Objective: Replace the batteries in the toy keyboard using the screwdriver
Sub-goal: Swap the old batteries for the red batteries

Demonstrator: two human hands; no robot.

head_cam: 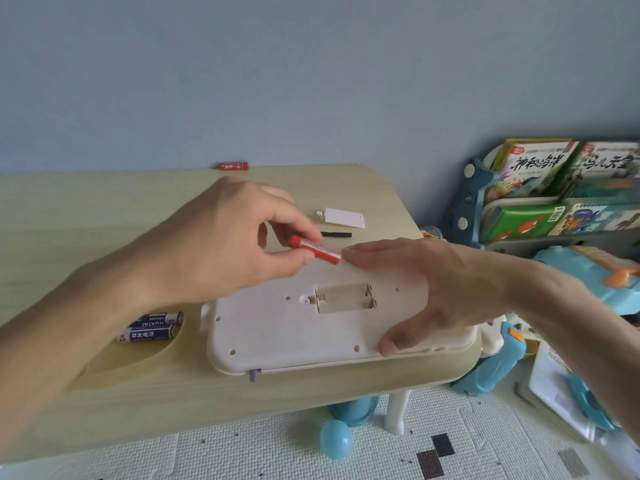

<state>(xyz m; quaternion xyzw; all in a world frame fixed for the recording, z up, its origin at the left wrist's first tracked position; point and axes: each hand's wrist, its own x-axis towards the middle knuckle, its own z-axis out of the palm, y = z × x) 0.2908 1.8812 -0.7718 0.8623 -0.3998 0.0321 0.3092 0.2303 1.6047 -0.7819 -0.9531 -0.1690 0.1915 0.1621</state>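
The white toy keyboard (277, 327) lies face down on the table, its battery compartment (344, 297) open and holding no batteries. My left hand (221, 240) pinches a red battery (317, 250) above the keyboard's far edge. My right hand (440, 292) rests on the keyboard's right side, thumb on the near edge, fingertips touching the red battery's end. The white compartment cover (344, 217) and a black screwdriver (336, 234) lie behind the keyboard. Two blue batteries (150, 328) lie left of the keyboard. Another red battery (234, 166) sits at the table's far edge.
The light wooden table (104, 209) has a curved cut-out in its near edge at the left. A bookshelf with picture books (554, 188) and blue toys (588, 278) stand to the right. A blue ball (336, 439) lies on the floor mat.
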